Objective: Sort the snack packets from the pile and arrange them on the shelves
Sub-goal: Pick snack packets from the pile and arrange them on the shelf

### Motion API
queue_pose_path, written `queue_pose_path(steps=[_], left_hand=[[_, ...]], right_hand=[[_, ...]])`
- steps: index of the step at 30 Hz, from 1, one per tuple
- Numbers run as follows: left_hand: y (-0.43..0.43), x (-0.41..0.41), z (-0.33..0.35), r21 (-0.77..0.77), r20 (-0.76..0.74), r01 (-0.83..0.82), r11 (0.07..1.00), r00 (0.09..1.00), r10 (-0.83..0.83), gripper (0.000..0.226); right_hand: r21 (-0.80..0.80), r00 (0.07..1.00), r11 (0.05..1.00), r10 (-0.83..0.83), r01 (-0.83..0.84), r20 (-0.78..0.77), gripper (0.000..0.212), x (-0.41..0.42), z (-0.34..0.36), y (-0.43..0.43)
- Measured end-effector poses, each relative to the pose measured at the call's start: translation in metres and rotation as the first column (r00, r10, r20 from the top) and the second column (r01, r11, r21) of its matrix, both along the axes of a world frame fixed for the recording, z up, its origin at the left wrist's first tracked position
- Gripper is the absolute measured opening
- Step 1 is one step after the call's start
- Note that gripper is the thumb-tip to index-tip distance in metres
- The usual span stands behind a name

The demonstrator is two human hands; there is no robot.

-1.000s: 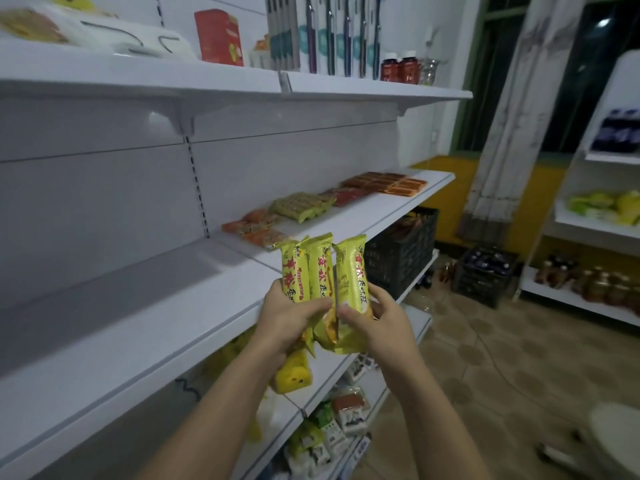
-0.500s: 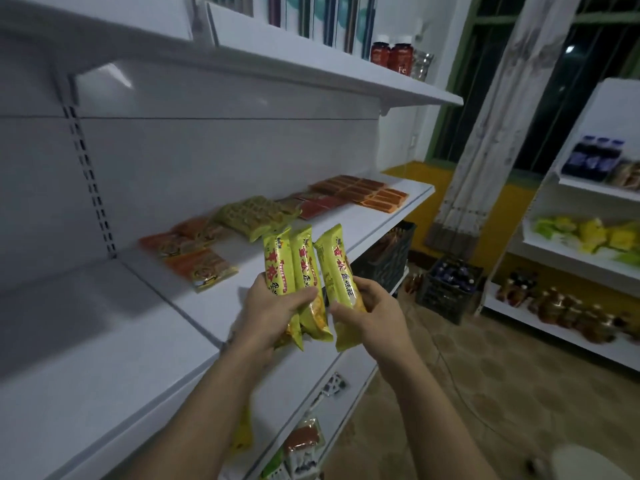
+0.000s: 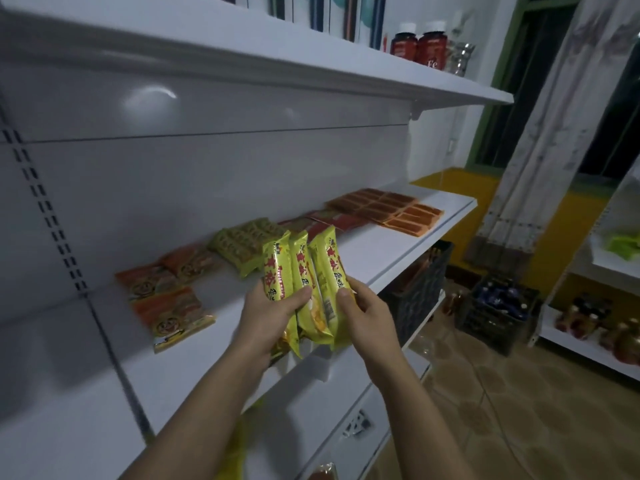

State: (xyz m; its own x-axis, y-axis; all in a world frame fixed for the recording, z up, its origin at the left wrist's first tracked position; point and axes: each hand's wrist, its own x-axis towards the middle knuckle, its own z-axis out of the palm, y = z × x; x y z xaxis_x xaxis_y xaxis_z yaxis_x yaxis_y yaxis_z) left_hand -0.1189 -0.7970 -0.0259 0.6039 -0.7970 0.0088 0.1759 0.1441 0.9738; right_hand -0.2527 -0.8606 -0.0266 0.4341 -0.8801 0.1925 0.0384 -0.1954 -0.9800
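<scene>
Three yellow snack packets (image 3: pixel 304 271) with red lettering stand upright in a fan, held between both hands above the front edge of the white middle shelf (image 3: pixel 388 258). My left hand (image 3: pixel 266 313) grips the left packets from the side. Around the rightmost packet, my right hand (image 3: pixel 363 310) is closed. Behind them on the shelf lie orange packets (image 3: pixel 166 303), green packets (image 3: pixel 242 242), dark red packets (image 3: pixel 322 221) and brown-orange flat packets (image 3: pixel 388 209) in rows.
A top shelf (image 3: pixel 311 71) carries red-capped bottles (image 3: pixel 419 45). Dark crates (image 3: pixel 491 317) sit on the tiled floor to the right. Another white shelf unit (image 3: pixel 588 344) with bottles stands far right. Lower shelves below hold more packets.
The view has moved closer to the middle shelf. Both hands carried the yellow packets forward over the shelf edge, toward the rows of laid-out packets.
</scene>
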Motion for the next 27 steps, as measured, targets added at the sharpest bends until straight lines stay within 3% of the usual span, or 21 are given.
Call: queue_pose_path(steps=[6, 11, 15, 21, 25, 27], left_hand=[[-0.051, 0.005, -0.002, 0.019, 0.003, -0.155, 0.988, 0.988, 0.155, 0.031], [-0.096, -0.003, 0.0, 0.041, -0.013, -0.32, 0.946, 0.947, 0.321, 0.028], [-0.117, -0.006, 0.006, 0.063, -0.012, -0.426, 0.903, 0.904, 0.427, 0.021], [-0.122, -0.013, 0.002, 0.109, -0.058, -0.522, 0.846, 0.846, 0.529, 0.031], [-0.123, -0.017, 0.0, 0.118, -0.052, -0.562, 0.819, 0.82, 0.57, 0.029], [-0.123, -0.017, -0.002, 0.12, -0.052, -0.587, 0.801, 0.802, 0.595, 0.028]], right_hand=[[0.077, 0.985, 0.982, 0.168, -0.17, 0.035, 0.023, 0.017, -0.002, -0.072], [0.15, 0.932, 0.922, 0.362, -0.356, -0.01, 0.049, 0.027, 0.003, -0.147], [0.093, 0.885, 0.884, 0.463, -0.458, -0.046, 0.026, 0.042, 0.009, -0.182], [-0.052, 0.83, 0.837, 0.53, -0.545, -0.173, 0.038, 0.059, 0.001, -0.192], [-0.005, 0.745, 0.759, 0.638, -0.651, -0.193, 0.036, 0.062, 0.003, -0.193], [-0.043, 0.745, 0.758, 0.626, -0.651, -0.231, 0.037, 0.062, 0.002, -0.193]])
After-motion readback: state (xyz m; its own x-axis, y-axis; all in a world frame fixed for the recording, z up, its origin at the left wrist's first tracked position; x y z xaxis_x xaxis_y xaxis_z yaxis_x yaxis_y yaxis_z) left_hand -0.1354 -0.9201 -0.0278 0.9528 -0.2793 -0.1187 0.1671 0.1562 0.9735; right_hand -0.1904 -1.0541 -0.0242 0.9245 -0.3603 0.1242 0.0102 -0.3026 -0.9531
